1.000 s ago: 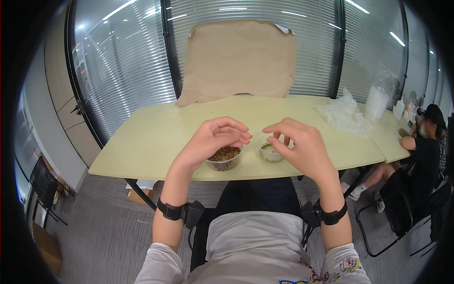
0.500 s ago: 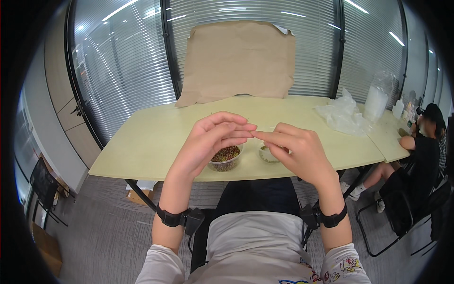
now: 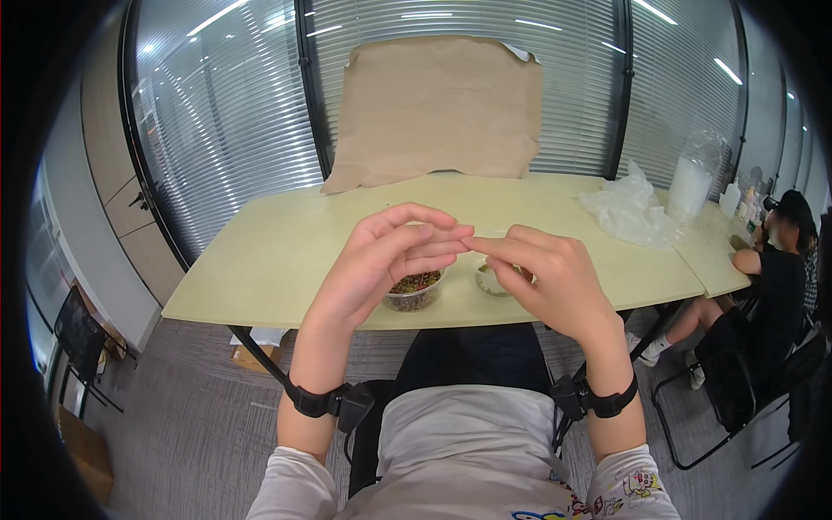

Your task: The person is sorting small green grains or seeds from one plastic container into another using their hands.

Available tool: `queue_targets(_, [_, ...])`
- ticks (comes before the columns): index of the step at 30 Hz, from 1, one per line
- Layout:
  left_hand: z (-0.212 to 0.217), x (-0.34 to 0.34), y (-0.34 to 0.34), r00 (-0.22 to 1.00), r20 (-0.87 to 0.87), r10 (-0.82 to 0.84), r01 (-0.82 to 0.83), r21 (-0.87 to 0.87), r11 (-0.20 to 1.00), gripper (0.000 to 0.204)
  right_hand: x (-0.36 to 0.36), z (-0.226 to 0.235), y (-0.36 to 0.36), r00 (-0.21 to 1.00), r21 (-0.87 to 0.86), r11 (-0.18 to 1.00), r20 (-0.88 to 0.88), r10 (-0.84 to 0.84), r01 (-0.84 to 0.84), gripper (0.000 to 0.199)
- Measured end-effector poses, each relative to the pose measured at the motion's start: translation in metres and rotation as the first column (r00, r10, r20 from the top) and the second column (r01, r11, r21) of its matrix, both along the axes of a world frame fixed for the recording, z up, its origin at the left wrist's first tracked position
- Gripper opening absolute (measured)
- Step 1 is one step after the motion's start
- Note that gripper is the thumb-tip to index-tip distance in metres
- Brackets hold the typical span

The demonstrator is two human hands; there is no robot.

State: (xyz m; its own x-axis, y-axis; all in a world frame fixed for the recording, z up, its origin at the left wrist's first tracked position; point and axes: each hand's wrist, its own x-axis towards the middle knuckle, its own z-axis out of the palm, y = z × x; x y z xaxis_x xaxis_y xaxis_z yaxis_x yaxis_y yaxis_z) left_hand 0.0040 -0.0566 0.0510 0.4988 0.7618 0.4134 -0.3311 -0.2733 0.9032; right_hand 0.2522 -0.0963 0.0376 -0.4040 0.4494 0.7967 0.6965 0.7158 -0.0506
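Note:
My left hand (image 3: 387, 253) is held above the near edge of the table, palm turned up and inward, fingers stretched out. The index finger of my right hand (image 3: 550, 269) reaches across and touches the left fingertips, its thumb apart below and the other fingers curled. Anything tiny on the fingertips is too small to make out. Below my left hand stands a clear round tub of mixed red, green and brown beans or grains (image 3: 414, 297), partly covered by the hand. A smaller clear container (image 3: 490, 279) holding a few greenish pieces sits beneath my right hand, partly hidden.
Both containers stand on a pale yellow table (image 3: 269, 251). Brown paper (image 3: 438, 113) stands upright at its far edge. At the far right are a crumpled plastic bag (image 3: 633, 208) and a bag of white containers (image 3: 691, 186). A person (image 3: 771, 286) sits at the right.
Both hands hold nearly the same pose. The right index finger still touches the left fingertips, with only a slight shift of the fingers.

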Motion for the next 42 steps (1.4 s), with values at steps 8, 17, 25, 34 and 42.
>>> queue_targets(8, [0.001,0.003,-0.007,0.993,-0.113,0.015,-0.010,0.044,0.999,0.025,-0.001,-0.001,0.000,0.999,-0.001,0.999,-0.019,0.050,-0.050,0.016])
queue_targets(17, [0.004,0.003,-0.014,0.989,-0.149,-0.018,0.032,0.093,0.995,0.026,0.000,0.001,-0.003,0.996,-0.012,0.996,-0.008,0.092,-0.092,0.007])
queue_targets(25, [0.004,0.002,-0.015,0.987,-0.162,-0.012,0.029,0.104,0.994,0.025,0.000,0.002,-0.005,0.996,-0.011,0.996,0.004,0.091,-0.091,0.011])
queue_targets(34, [0.004,0.002,-0.016,0.986,-0.165,-0.009,0.026,0.102,0.994,0.024,0.000,0.002,-0.005,0.996,-0.010,0.996,0.003,0.094,-0.094,0.012])
queue_targets(42, [0.005,0.001,-0.016,0.987,-0.163,-0.006,0.022,0.093,0.995,0.024,-0.001,0.003,-0.007,0.995,-0.009,0.995,-0.022,0.097,-0.097,0.012])
